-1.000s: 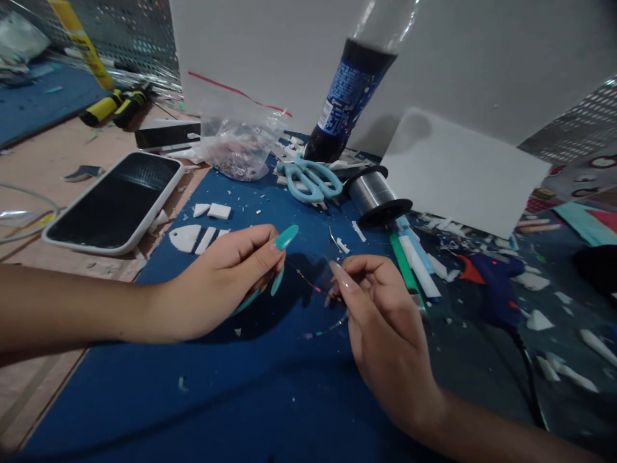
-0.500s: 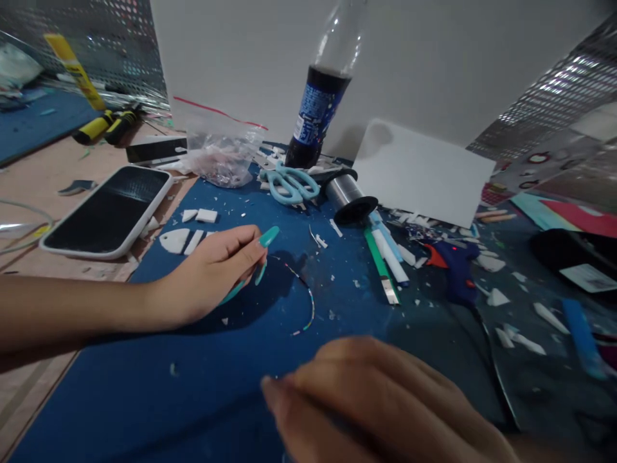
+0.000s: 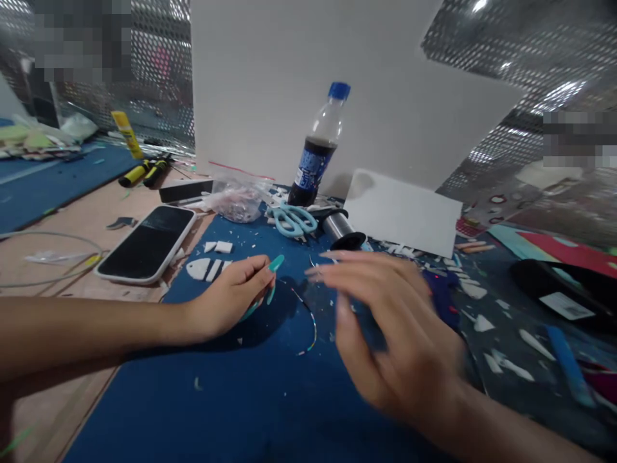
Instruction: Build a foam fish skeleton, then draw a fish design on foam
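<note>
My left hand (image 3: 229, 296), with long teal nails, is closed in a pinch above the blue mat (image 3: 250, 392). From its fingertips a thin strand of tiny coloured beads (image 3: 315, 321) curves off to the right and down. To the right of the strand, my right hand (image 3: 405, 328) is raised over the mat with its fingers apart and blurred by motion; nothing shows in it. Just left of my left hand lies a white fish-shaped piece (image 3: 197, 269) with separate white strips beside it. A spool of wire (image 3: 342, 230) lies beyond my right hand.
Behind are light-blue scissors (image 3: 293, 220), a cola bottle (image 3: 313, 161), a clear bag (image 3: 238, 199) and a white board (image 3: 402, 209). A phone (image 3: 148, 244) lies left. At right are a glue gun (image 3: 442, 299), partly hidden, a black spool (image 3: 569, 289) and white scraps.
My right hand has moved up and away from the near edge, and its fingers have opened. My left hand keeps its pinch on the strand. The view has tilted up.
</note>
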Demonstrator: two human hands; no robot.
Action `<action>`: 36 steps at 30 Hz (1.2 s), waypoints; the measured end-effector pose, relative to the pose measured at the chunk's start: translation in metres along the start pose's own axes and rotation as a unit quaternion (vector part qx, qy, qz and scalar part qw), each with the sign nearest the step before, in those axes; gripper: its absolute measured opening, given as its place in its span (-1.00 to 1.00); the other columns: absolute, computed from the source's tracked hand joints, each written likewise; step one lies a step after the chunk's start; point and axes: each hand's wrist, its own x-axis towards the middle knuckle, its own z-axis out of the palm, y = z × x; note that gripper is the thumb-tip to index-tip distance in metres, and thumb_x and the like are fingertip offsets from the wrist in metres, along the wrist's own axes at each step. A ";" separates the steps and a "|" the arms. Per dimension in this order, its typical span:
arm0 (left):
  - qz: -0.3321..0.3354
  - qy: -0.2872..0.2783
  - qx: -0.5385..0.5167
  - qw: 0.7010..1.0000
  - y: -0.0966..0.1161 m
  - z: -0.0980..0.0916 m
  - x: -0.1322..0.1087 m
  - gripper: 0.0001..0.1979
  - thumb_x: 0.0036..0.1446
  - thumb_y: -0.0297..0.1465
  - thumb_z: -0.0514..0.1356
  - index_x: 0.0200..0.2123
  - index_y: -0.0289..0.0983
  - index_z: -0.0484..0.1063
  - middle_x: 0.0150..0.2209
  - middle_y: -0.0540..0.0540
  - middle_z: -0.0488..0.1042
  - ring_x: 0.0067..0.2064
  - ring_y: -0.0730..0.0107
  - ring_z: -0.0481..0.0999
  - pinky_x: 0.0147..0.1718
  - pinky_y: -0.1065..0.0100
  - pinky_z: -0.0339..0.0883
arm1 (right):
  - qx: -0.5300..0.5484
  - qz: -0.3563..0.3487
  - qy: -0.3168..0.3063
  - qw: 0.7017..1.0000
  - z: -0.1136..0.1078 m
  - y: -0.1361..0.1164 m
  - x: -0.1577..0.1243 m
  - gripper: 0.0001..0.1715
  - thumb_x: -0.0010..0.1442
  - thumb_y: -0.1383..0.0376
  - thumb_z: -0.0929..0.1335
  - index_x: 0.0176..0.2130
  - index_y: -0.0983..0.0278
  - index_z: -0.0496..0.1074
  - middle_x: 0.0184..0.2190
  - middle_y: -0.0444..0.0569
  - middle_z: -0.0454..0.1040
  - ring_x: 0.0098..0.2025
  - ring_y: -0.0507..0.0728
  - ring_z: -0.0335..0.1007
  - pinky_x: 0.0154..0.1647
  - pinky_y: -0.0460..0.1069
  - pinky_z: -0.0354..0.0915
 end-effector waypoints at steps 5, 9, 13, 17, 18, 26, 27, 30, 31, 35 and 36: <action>0.026 -0.007 0.007 1.000 -0.008 -0.001 0.004 -0.67 0.24 -0.17 -0.01 -0.48 -0.25 0.19 -0.62 0.12 0.16 -0.61 0.60 0.10 -0.64 0.51 0.01 | -0.387 -0.054 -0.147 0.909 0.026 0.043 0.067 -0.62 0.26 0.33 0.26 0.02 0.50 0.25 -0.01 0.31 0.30 0.08 0.27 0.28 0.07 0.14 0.31; 0.037 -0.017 0.017 0.999 -0.007 -0.004 0.003 -0.66 0.26 -0.16 -0.04 -0.47 -0.25 0.21 -0.63 0.11 0.16 -0.61 0.59 0.12 -0.62 0.50 0.01 | -0.450 -0.013 -0.217 0.866 0.049 0.053 0.111 -0.61 0.17 0.38 0.36 -0.03 0.56 0.32 -0.01 0.34 0.32 0.09 0.35 0.24 0.07 0.17 0.27; 0.042 -0.025 0.023 0.999 -0.005 -0.005 0.003 -0.66 0.26 -0.17 -0.03 -0.47 -0.26 0.22 -0.65 0.12 0.16 -0.62 0.59 0.11 -0.62 0.49 0.00 | -0.484 0.042 -0.284 0.827 0.069 0.062 0.142 -0.64 0.26 0.23 0.35 0.01 0.36 0.37 -0.02 0.08 0.41 -0.05 0.18 0.41 -0.07 0.16 0.37; 0.047 -0.031 0.021 0.998 -0.006 -0.005 0.003 -0.66 0.26 -0.17 -0.03 -0.47 -0.25 0.20 -0.65 0.13 0.14 -0.63 0.60 0.10 -0.64 0.49 -0.02 | -0.501 0.070 -0.293 0.811 0.080 0.067 0.156 -0.60 0.26 0.21 0.34 0.05 0.34 0.35 0.01 0.09 0.39 -0.06 0.18 0.41 -0.08 0.14 0.39; 0.050 -0.031 0.020 0.998 -0.007 -0.005 0.003 -0.66 0.26 -0.17 -0.03 -0.48 -0.25 0.20 -0.65 0.13 0.14 -0.63 0.60 0.11 -0.64 0.49 -0.01 | -0.506 0.073 -0.290 0.809 0.080 0.067 0.156 -0.61 0.26 0.22 0.34 0.04 0.34 0.35 0.00 0.09 0.40 -0.06 0.18 0.42 -0.09 0.14 0.39; 0.065 -0.020 0.018 0.998 -0.009 -0.004 0.005 -0.65 0.24 -0.16 -0.01 -0.50 -0.26 0.22 -0.64 0.11 0.17 -0.62 0.59 0.11 -0.63 0.48 -0.01 | -0.538 0.090 -0.224 0.808 0.077 0.064 0.147 -0.58 0.27 0.21 0.34 0.07 0.33 0.33 0.05 0.10 0.37 -0.02 0.20 0.39 -0.05 0.17 0.37; 0.065 -0.019 0.018 0.998 -0.009 -0.004 0.005 -0.65 0.24 -0.16 0.00 -0.50 -0.26 0.22 -0.64 0.11 0.18 -0.62 0.59 0.11 -0.63 0.48 -0.01 | -0.533 0.101 -0.235 0.806 0.077 0.064 0.148 -0.59 0.27 0.21 0.34 0.06 0.33 0.34 0.04 0.09 0.38 -0.03 0.20 0.40 -0.06 0.17 0.38; 0.065 -0.019 0.017 0.998 -0.011 -0.004 0.006 -0.65 0.24 -0.17 -0.01 -0.49 -0.26 0.22 -0.64 0.11 0.18 -0.61 0.59 0.13 -0.62 0.48 0.01 | -0.511 0.138 -0.272 0.804 0.079 0.064 0.154 -0.60 0.27 0.21 0.33 0.06 0.33 0.34 0.02 0.09 0.39 -0.05 0.18 0.41 -0.08 0.16 0.39; 0.065 -0.019 0.016 0.998 -0.011 -0.004 0.006 -0.66 0.25 -0.17 -0.01 -0.50 -0.26 0.21 -0.64 0.11 0.17 -0.61 0.59 0.13 -0.62 0.48 0.01 | -0.501 0.150 -0.285 0.803 0.080 0.063 0.157 -0.60 0.27 0.21 0.33 0.05 0.34 0.34 0.02 0.09 0.39 -0.05 0.18 0.41 -0.08 0.15 0.39; 0.064 -0.019 0.013 0.998 -0.012 -0.005 0.007 -0.66 0.26 -0.20 -0.01 -0.51 -0.26 0.20 -0.65 0.12 0.16 -0.62 0.60 0.11 -0.63 0.48 -0.01 | -0.459 0.187 -0.325 0.805 0.082 0.057 0.172 -0.61 0.26 0.22 0.34 0.04 0.34 0.35 0.01 0.09 0.40 -0.05 0.18 0.41 -0.08 0.14 0.39; 0.063 -0.020 0.011 0.998 -0.012 -0.005 0.007 -0.66 0.26 -0.20 -0.01 -0.51 -0.26 0.20 -0.65 0.12 0.16 -0.63 0.60 0.10 -0.63 0.48 -0.02 | -0.448 0.197 -0.327 0.809 0.082 0.055 0.174 -0.60 0.26 0.22 0.34 0.04 0.34 0.35 0.01 0.09 0.39 -0.05 0.19 0.41 -0.08 0.14 0.39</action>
